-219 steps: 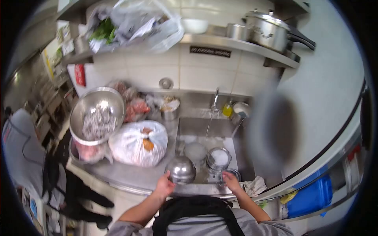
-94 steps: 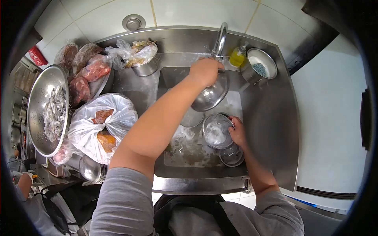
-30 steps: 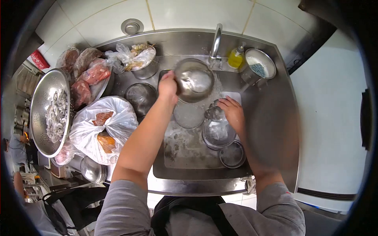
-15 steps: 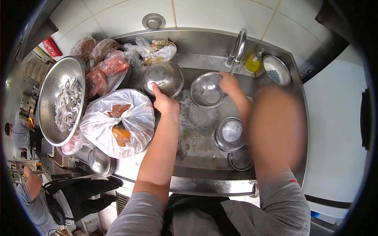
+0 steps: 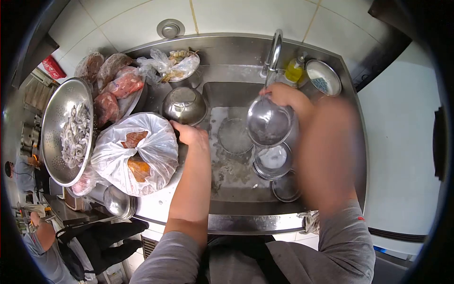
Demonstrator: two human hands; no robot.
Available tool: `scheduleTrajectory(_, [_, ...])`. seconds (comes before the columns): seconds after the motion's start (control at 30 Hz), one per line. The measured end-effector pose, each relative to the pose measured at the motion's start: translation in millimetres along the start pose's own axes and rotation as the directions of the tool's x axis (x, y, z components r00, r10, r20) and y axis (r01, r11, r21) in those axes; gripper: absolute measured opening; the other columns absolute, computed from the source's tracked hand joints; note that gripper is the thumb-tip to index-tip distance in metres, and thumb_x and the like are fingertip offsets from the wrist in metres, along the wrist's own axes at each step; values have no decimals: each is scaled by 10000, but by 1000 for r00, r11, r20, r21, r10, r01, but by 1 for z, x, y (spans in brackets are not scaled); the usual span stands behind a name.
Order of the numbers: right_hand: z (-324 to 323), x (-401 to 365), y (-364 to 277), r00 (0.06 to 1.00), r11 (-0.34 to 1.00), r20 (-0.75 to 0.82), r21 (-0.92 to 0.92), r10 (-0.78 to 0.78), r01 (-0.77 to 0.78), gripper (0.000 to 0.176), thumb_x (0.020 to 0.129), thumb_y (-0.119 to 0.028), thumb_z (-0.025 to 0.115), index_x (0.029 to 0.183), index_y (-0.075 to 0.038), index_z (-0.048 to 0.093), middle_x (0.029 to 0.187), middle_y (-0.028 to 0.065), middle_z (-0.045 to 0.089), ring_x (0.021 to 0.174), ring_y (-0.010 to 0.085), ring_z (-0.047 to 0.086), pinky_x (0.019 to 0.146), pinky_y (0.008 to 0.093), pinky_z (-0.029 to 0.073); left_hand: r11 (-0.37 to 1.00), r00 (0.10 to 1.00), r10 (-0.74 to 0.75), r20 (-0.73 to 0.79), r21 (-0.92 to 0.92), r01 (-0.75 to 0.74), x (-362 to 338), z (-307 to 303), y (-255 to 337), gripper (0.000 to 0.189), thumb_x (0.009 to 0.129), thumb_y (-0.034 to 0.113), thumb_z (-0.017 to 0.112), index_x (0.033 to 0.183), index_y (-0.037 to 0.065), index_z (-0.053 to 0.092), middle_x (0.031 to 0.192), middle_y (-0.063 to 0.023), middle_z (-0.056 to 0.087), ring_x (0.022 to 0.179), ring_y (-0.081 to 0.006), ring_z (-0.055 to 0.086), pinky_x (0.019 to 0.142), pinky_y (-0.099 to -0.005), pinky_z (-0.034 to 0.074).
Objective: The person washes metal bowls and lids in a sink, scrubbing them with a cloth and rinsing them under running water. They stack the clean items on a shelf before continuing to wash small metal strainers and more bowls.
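Note:
My right hand (image 5: 285, 94) grips the rim of a metal bowl (image 5: 270, 125), tilted below the faucet (image 5: 274, 52), with water in it. My left hand (image 5: 190, 134) is between an upside-down metal bowl (image 5: 183, 106) and a tied white plastic bag (image 5: 111, 161) with brown-orange contents. Its fingers are partly hidden, with a gap showing between them, and it seems to hold nothing. In the sink (image 5: 241, 189), a round metal dish (image 5: 235, 136) lies in the water. Stacked metal bowls (image 5: 272, 163) and another round dish (image 5: 286, 187) sit at its right.
A colander (image 5: 49, 137) of grey-white strips is at the left, near bagged meat (image 5: 125, 84). Behind stands a bowl with a plastic bag (image 5: 187, 71). A yellow soap bottle (image 5: 294, 71) and a bowl with a scouring pad (image 5: 324, 78) are at the right. Co-workers (image 5: 40, 246) stand far left.
My left hand has come off the upside-down bowl and moved down towards me. My right hand has shifted its bowl right and tilted it under the faucet.

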State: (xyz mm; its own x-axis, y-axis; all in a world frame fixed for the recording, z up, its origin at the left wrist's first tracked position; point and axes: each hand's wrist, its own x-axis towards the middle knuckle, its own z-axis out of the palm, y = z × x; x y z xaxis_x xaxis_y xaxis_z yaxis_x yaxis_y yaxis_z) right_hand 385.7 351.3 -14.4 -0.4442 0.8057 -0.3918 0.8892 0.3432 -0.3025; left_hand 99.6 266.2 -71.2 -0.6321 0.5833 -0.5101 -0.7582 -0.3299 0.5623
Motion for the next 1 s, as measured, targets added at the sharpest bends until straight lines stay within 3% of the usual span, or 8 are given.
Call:
scheduleTrajectory(0.07, [15,-5,-17,897,984,-432,98,-91,146,365,761,-2,573,1104,-84,665,1108,171,646,1015,366,613,883,406,489,1000,998,-28,-55,0,28,24,-11,-6,664,953,500,469,1431,56,347,1437,-106,408,1225,-279,499,1039,-414,410])
scheduleTrajectory(0.1, [21,-6,-27,899,985,-431,102,-84,141,365,761,-2,573,1104,-84,665,1108,171,646,1015,366,613,883,406,489,997,997,48,67,-58,-44,25,-6,-6,592,981,453,427,1412,51,370,1435,-115,407,1228,-272,491,1039,-409,409])
scheduleTrajectory(0.17, [32,-5,-41,680,966,-722,63,-128,250,221,738,42,599,941,-42,625,1071,171,607,1016,381,573,867,433,475,998,998,56,39,-42,-54,50,-14,-11,544,982,391,426,1403,50,379,1429,-117,415,1231,-265,487,1029,-405,419])
scheduleTrajectory(0.4, [59,-4,-24,370,990,-923,-63,-108,130,212,625,87,595,772,-44,516,1005,131,576,1007,352,528,805,398,450,998,926,19,-378,59,3,56,-7,-9,408,925,203,432,1292,30,480,1345,-117,503,1184,-258,505,930,-413,474])
scheduleTrajectory(0.5, [68,-12,-25,38,948,-998,-42,-57,314,262,584,149,541,706,-32,396,988,124,574,947,309,537,801,328,431,985,926,-87,-368,105,134,15,7,2,377,930,250,460,1225,23,514,1288,-101,534,1141,-238,517,895,-413,480])
scheduleTrajectory(0.7, [85,-7,-6,192,790,-941,337,278,513,288,659,205,435,797,-35,357,1059,165,610,922,306,601,783,316,465,870,957,-287,-45,406,280,-10,-35,-50,325,960,322,489,1118,42,534,1039,-49,560,849,-166,566,701,-312,475])
scheduleTrajectory(0.83, [99,-18,0,393,784,-870,457,298,419,288,725,180,458,878,-43,361,1025,175,617,917,302,608,799,329,466,616,644,-763,60,370,695,-66,27,-54,390,969,279,505,1229,-9,468,1146,-132,508,962,-221,568,879,-310,496])
scheduleTrajectory(1.0, [138,-56,-2,493,780,-769,574,408,250,236,789,86,507,967,-40,416,1016,201,605,953,350,616,823,347,463,671,680,-588,438,734,108,-86,69,-90,519,999,235,461,1419,-23,299,1377,-202,384,1153,-294,520,961,-392,476])
